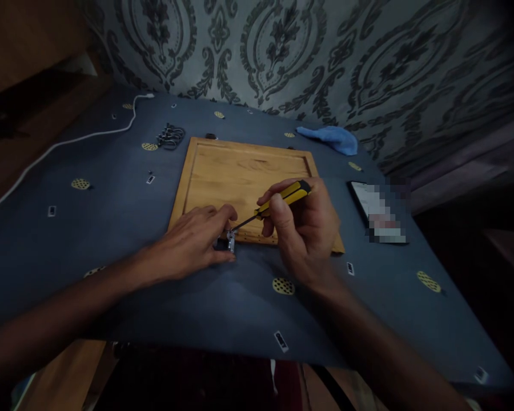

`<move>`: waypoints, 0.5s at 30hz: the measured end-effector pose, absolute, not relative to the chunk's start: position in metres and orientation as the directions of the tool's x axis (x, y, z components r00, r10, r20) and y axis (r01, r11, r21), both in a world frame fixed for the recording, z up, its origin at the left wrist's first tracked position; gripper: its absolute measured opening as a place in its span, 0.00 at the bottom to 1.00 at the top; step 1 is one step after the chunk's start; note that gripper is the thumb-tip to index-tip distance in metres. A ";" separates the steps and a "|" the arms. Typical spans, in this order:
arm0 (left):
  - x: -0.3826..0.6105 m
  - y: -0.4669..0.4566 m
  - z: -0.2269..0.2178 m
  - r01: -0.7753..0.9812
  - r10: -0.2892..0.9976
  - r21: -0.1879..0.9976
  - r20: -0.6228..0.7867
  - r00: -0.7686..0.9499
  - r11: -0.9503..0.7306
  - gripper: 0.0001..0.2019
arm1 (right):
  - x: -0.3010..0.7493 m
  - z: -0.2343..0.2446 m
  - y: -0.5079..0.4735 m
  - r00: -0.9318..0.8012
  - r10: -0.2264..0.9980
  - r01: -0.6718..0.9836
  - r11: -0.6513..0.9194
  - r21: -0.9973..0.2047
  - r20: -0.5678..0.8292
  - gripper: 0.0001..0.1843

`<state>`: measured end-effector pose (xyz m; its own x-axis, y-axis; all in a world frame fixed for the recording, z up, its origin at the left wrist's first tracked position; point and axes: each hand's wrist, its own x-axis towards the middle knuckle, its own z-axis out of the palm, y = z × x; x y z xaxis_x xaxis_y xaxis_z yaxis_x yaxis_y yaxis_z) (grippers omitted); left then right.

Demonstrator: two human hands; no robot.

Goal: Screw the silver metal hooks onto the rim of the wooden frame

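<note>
My right hand is closed around a yellow and black screwdriver, its shaft slanting down to the left. The tip meets a small shiny metal hook at the near edge of a wooden board. My left hand lies over that edge, with thumb and fingers on either side of the hook, steadying or pinching it. Whether a screw sits under the tip is too small to make out. A row of small holes runs along the board's near edge, right of the hook.
Several dark metal hooks lie in a group beyond the board's left corner. A blue cloth rests at the back right, and a phone lies to the right. A white cable crosses the left side of the blue patterned tablecloth.
</note>
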<state>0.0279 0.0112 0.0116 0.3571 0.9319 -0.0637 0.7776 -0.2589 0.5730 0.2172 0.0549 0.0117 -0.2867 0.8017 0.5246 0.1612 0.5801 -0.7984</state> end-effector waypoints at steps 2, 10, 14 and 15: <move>0.028 0.011 0.012 0.777 0.931 0.571 -0.056 0.361 -0.267 0.22 | 0.217 0.018 0.056 -0.316 0.810 0.164 0.560 -0.812 0.494 0.11; 0.026 0.011 0.006 0.763 0.930 0.569 0.008 0.369 -0.307 0.22 | 0.223 0.046 0.064 -0.551 0.752 0.176 0.528 -0.831 0.361 0.15; 0.025 0.010 0.003 0.749 0.929 0.586 0.018 0.369 -0.309 0.24 | 0.219 0.049 0.063 -0.540 0.758 0.194 0.535 -0.823 0.365 0.16; 0.025 0.010 0.003 0.750 0.929 0.585 0.014 0.371 -0.308 0.24 | 0.218 0.049 0.064 -0.533 0.762 0.194 0.533 -0.824 0.368 0.16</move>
<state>0.0250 0.0100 0.0033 0.3707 0.9286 0.0135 0.7502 -0.3080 0.5851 0.2175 0.0638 0.0487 -0.5330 0.7620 0.3677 0.1940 0.5331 -0.8235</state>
